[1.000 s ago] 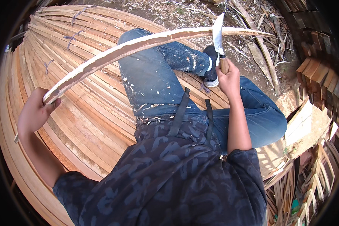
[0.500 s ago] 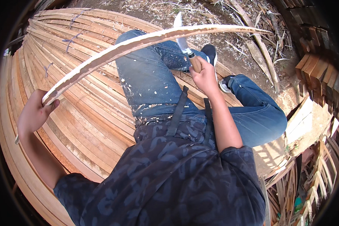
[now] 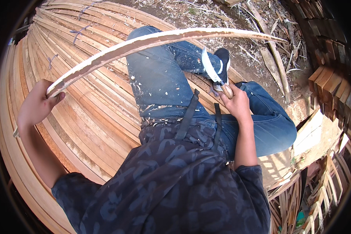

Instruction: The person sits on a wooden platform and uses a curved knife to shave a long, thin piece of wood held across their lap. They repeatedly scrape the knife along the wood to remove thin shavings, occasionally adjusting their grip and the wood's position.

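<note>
My left hand (image 3: 39,102) is closed around the near end of a long wooden strip (image 3: 123,50), brown on its face and pale along the top edge. The strip runs over my knee toward the far right and looks bowed in this view. In my right hand (image 3: 238,102) is a knife (image 3: 211,68) with a curved, shiny blade and a wooden handle. Its blade points up and away, below the strip and apart from it. Pale shavings lie on my jeans (image 3: 156,82) and lap.
Bundled wooden strips (image 3: 89,132), tied with thin cords (image 3: 78,32), spread beneath me on the left. Shavings and scraps litter the ground (image 3: 241,37). Stacked timber (image 3: 331,85) stands at the right, with loose slats (image 3: 323,195) at lower right.
My right hand has drawn the knife back toward me and to the right, away from the strip. The strip, still in my left hand, has shifted slightly right in view.
</note>
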Demonstrator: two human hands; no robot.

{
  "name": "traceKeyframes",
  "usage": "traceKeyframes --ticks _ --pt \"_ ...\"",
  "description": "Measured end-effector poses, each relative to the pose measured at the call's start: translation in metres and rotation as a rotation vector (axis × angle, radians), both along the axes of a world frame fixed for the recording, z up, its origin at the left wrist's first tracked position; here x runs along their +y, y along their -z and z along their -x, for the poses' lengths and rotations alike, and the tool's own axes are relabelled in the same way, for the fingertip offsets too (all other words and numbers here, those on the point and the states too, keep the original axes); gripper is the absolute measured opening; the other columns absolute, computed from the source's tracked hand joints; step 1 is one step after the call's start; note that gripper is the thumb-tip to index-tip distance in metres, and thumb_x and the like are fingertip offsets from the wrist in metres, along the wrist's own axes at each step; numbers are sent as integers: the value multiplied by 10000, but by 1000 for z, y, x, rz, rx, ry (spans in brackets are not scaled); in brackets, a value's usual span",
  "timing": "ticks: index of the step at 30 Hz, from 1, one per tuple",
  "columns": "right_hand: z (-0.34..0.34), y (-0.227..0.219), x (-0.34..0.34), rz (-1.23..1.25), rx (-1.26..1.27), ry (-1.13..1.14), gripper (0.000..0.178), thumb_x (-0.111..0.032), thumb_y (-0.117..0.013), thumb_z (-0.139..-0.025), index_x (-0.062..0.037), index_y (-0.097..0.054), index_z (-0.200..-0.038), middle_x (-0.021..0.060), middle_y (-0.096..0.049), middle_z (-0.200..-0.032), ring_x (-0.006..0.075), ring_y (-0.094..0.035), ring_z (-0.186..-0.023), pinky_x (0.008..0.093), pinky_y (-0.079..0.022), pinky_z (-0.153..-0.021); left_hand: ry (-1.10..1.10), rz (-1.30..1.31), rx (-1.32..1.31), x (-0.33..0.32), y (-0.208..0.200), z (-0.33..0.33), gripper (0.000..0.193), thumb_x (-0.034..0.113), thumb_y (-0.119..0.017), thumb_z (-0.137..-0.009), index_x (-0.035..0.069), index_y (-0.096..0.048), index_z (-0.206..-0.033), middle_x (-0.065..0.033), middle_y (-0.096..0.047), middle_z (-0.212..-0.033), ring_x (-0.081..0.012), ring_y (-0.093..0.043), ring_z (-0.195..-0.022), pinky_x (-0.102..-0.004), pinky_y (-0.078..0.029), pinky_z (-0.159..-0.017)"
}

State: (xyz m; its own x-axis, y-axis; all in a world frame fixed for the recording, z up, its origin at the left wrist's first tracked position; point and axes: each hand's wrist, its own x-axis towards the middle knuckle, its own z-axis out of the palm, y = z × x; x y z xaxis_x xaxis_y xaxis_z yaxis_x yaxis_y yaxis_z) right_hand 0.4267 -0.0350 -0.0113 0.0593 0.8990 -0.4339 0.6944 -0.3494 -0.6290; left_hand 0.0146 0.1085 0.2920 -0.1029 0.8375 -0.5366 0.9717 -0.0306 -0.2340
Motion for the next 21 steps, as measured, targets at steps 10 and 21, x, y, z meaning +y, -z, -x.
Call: traceKeyframes --ticks 10,21 --pt "1 -13 11 -82 571 456 278 -240 -612 -917 36 -588 -940 18 -533 -637 88 -464 -612 276 -400 -554 -88 19 6 4 -11 -13 255 157 -704 -811 -4 -580 -965 -105 -537 -835 -192 -521 -777 -303 -422 -720" --pt "50 -8 19 -228 618 -17 286 -269 -629 -909 4 -577 -976 87 -558 -688 130 -501 -654 300 -429 -605 -34 -12 -41 3 -1 3 270 181 -722 -809 -13 -589 -942 -106 -512 -798 -208 -496 -718 -314 -415 -692"
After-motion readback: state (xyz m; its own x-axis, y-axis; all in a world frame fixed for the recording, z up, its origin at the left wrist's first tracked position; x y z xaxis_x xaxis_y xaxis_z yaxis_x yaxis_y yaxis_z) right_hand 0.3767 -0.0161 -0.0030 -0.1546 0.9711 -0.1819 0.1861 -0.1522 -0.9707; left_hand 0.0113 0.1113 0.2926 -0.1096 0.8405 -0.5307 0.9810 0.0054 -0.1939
